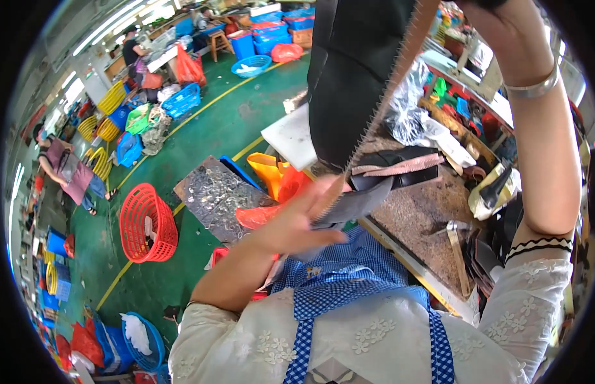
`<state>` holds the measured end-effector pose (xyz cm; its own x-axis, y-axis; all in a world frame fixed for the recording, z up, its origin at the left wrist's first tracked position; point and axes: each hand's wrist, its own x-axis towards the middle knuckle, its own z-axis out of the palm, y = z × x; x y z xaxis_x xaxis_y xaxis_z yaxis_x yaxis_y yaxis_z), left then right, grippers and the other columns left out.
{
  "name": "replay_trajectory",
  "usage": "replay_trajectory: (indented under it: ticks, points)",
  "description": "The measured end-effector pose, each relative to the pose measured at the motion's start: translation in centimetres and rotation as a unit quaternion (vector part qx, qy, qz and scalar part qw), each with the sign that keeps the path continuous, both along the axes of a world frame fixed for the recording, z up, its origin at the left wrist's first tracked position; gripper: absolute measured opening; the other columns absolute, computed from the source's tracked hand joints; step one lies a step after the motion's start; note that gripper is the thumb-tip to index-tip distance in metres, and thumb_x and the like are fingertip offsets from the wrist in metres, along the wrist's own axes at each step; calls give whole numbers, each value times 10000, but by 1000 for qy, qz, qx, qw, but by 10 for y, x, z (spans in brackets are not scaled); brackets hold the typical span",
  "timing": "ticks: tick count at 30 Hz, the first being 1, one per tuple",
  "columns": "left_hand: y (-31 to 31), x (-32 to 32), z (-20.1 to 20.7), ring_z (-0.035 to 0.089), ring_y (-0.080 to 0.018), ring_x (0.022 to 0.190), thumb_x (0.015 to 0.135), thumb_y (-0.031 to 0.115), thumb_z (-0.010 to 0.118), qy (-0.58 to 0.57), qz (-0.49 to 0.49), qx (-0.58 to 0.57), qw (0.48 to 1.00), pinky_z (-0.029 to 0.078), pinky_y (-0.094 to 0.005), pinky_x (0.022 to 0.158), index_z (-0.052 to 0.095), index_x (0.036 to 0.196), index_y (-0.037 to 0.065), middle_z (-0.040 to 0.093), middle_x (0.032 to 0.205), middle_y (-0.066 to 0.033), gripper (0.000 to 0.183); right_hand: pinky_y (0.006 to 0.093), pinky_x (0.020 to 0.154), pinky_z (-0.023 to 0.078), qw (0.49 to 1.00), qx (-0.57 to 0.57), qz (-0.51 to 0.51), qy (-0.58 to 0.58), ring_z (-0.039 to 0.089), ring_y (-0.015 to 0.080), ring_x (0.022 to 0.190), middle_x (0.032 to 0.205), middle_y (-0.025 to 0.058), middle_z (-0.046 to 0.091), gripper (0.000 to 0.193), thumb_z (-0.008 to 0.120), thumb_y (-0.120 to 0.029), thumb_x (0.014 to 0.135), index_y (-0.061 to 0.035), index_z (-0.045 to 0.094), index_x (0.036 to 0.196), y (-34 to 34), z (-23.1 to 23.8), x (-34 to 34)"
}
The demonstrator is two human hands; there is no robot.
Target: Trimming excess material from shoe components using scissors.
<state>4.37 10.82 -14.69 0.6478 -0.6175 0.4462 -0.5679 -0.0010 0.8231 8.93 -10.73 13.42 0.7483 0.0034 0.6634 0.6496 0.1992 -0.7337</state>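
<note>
A long black leather piece (358, 77) with a saw-toothed edge and a brown underside hangs upright before me. Its lower end lies between the thumb and fingers of my left hand (297, 221), beside a dark grey flap (358, 201). My right hand (502, 32) is raised at the upper right, close to the piece's upper part; its fingers are mostly cut off by the picture's edge, so its grip is hidden. Behind the flap, more black leather pieces (406, 169) with pinkish-brown strips lie on the brown worktable (406, 221). A hammer (459, 253) rests on the table's right side.
Clear plastic bags (409, 109) lie at the table's far side. A white slab (291, 137) and a stained board (220, 198) stand left of it. A red basket (149, 224) is on the green floor (201, 144). Other people (70, 166) are at far left.
</note>
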Motion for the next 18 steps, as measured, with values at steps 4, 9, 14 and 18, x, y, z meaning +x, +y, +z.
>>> replay_trajectory:
  ticks: [4, 9, 14, 18]
  points:
    - [-36, 1, -26, 544, -156, 1049, 807, 117, 701, 249, -300, 4, 921, 423, -322, 927, 563, 1149, -47, 631, 1071, -100, 404, 254, 584, 509, 990, -46, -101, -91, 637, 159, 629, 727, 78, 646, 58, 626, -17, 801, 38, 615, 815, -64, -20, 6]
    - [25, 34, -27, 604, -145, 952, 880, 320, 586, 393, -133, -266, 870, 474, -314, 853, 601, 1106, -25, 641, 1051, -92, 413, 258, 463, 425, 961, -144, -229, 56, 561, 126, 516, 606, 37, 585, 136, 682, -107, 790, -22, 590, 735, -138, -106, 56]
    - [-20, 71, -65, 546, -86, 886, 929, 317, 537, 312, 93, 68, 943, 428, -244, 806, 625, 1033, -6, 629, 921, 2, 350, 285, 527, 445, 872, -71, -404, 269, 547, 127, 566, 632, 14, 567, 188, 728, -183, 780, -27, 624, 783, -220, -289, 85]
    - [-34, 83, -122, 516, -49, 868, 942, 310, 537, 363, 0, 44, 931, 413, -219, 807, 622, 1031, 12, 610, 900, 34, 322, 304, 569, 469, 676, -324, -631, 200, 605, 158, 607, 697, 62, 634, 345, 690, -319, 807, 8, 634, 903, -264, -385, 50]
